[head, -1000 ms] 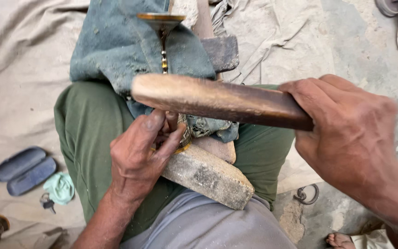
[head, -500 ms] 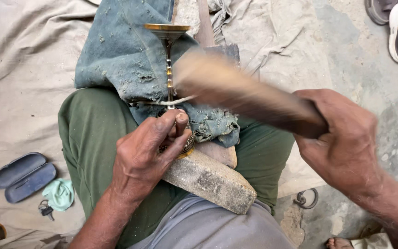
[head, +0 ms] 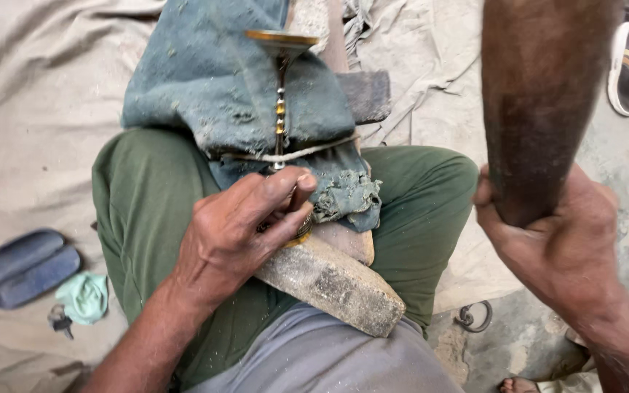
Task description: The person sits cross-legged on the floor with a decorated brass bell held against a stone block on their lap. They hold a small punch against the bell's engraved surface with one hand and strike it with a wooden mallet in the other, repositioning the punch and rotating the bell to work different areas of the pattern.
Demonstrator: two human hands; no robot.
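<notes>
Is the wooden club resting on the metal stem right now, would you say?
No, the right hand holds the club raised, apart from the stem.

Brass-banded stemmed goblet (head: 279, 87) lengthwise on lap

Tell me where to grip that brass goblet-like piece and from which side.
Grip the brass piece at its near end by the stone block, from the left, probably as the left hand does. The slim beaded stem lies lengthwise over the blue cloth; its flared far end offers poor purchase.
</notes>
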